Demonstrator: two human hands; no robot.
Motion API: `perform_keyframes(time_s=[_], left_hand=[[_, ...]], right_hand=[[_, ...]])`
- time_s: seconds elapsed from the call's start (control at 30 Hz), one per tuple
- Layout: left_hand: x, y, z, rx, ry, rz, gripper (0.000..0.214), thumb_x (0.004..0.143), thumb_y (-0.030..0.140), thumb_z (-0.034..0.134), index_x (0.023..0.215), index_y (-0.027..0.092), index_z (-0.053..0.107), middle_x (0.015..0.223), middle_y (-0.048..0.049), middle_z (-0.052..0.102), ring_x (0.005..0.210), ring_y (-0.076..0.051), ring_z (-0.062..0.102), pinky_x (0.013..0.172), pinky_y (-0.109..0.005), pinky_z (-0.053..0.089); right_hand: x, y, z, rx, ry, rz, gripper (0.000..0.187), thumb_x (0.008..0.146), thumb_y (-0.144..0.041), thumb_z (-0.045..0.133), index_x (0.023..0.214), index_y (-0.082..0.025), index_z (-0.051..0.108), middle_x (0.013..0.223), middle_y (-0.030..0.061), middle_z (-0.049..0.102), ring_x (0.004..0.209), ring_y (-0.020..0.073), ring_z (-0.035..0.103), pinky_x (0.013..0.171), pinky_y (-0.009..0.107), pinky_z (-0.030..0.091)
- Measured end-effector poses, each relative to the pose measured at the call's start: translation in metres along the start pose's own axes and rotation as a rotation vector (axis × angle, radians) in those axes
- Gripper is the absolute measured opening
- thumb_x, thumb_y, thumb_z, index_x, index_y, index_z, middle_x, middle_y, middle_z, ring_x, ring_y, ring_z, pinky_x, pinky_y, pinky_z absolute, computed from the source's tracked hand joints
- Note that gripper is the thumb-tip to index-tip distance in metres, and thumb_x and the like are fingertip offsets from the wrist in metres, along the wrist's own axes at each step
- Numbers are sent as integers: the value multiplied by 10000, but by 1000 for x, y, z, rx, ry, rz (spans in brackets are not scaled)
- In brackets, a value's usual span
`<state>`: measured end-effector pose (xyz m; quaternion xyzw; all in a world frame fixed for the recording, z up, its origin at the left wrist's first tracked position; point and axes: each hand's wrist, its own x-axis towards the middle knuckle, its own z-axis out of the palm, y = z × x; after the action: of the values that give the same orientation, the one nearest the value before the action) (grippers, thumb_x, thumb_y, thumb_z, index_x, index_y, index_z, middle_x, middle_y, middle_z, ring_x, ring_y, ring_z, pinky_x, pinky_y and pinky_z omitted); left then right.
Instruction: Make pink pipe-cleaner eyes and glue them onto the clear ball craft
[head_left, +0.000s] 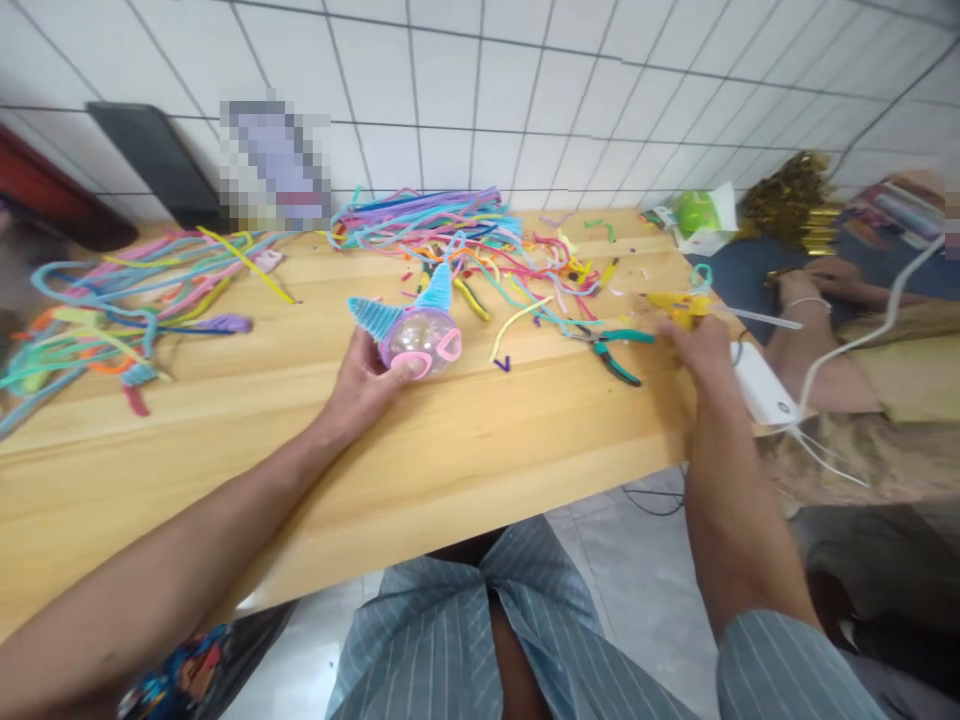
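Note:
My left hand (365, 384) is closed around a clear round ball (420, 338) on the wooden table (465, 460). The ball carries two blue pipe-cleaner cones and pink pipe-cleaner loops. Further right, near the table's edge, my right hand (699, 347) is closed on a yellow glue gun (679, 306) with a pale glue stick jutting out to the right. Teal-handled pliers (615, 350) lie just left of that hand.
Loose coloured pipe cleaners (457, 235) are piled at the back and at the left (112, 310). A white power adapter (761, 385) with cables sits at the right edge. Another person's arm (814, 300) rests beyond it, near gold tinsel (791, 195).

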<state>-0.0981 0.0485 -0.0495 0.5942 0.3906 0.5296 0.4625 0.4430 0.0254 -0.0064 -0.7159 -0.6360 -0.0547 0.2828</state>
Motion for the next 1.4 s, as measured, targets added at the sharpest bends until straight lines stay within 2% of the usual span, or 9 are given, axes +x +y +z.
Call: perform_keyframes(time_s=[0.1,0.17,0.27,0.33,0.47,0.57,0.7,1.0,1.4], left_hand=[[0,-1,2,-7,-11,-23,798,766,670,1005,1313,227,628,1318,-103,785,1356,-319,721,1194,-484,598],[0,-1,2,-21,-33,-22,864,747,696,1007,1361,232,615,1367,-118,781,1383,-328,713,1209,-491,590],[1,0,0,3,-65,-23,887,764,736,981,1383,231,593,1436,-144,759,1435,-342,689,1234,-498,571],[0,2,-1,31,-76,-28,882,796,741,956,1405,230,575,1480,-157,738,1475,-346,668,1255,-505,556],[-1,5,0,23,-72,-36,974,798,725,961,1522,241,526,1537,-170,717,1465,-348,686,1257,-526,564],[-1,7,1,25,-76,-39,1072,793,736,962,1623,274,466,1567,-169,707,1469,-354,690,1257,-541,571],[-1,5,0,41,-110,-28,1151,810,747,948,1704,307,372,1623,-178,666,1506,-371,670,1285,-562,547],[-2,1,-3,89,-106,1,1130,821,767,932,1698,321,378,1591,-160,676,1541,-377,636,1312,-578,513],[-5,7,-6,109,-169,-11,985,906,734,871,1666,320,401,1637,-142,617,1594,-366,573,1344,-560,482]], right_hand=[[-19,-27,-2,-74,225,212,374,850,-576,868,834,-303,613,821,220,694,794,362,615,774,571,475],[-36,-68,3,-7,303,332,418,784,-532,952,976,-264,695,1055,279,760,904,395,709,864,608,539],[-61,-158,17,422,-53,113,504,936,-490,842,1356,-249,703,1377,234,767,1154,354,789,1005,568,629],[-72,-219,32,635,-276,-24,702,919,-567,856,1509,-274,611,1561,201,690,1343,363,748,1134,610,624],[-79,-289,72,784,-413,-144,912,912,-642,865,1657,-329,443,1731,183,530,1617,405,555,1287,702,526],[-83,-297,98,827,-362,-71,932,941,-687,837,1682,-343,389,1763,194,463,1672,419,484,1301,726,505],[-88,-295,115,876,-334,-27,915,956,-704,825,1669,-340,383,1709,199,508,1622,403,537,1286,714,523],[-87,-306,113,891,-287,-77,723,995,-544,821,1592,-333,472,1623,158,606,1465,348,659,1224,616,600],[-87,-304,116,927,-300,-110,704,1022,-529,781,1617,-320,469,1661,162,582,1512,352,630,1235,605,597]])
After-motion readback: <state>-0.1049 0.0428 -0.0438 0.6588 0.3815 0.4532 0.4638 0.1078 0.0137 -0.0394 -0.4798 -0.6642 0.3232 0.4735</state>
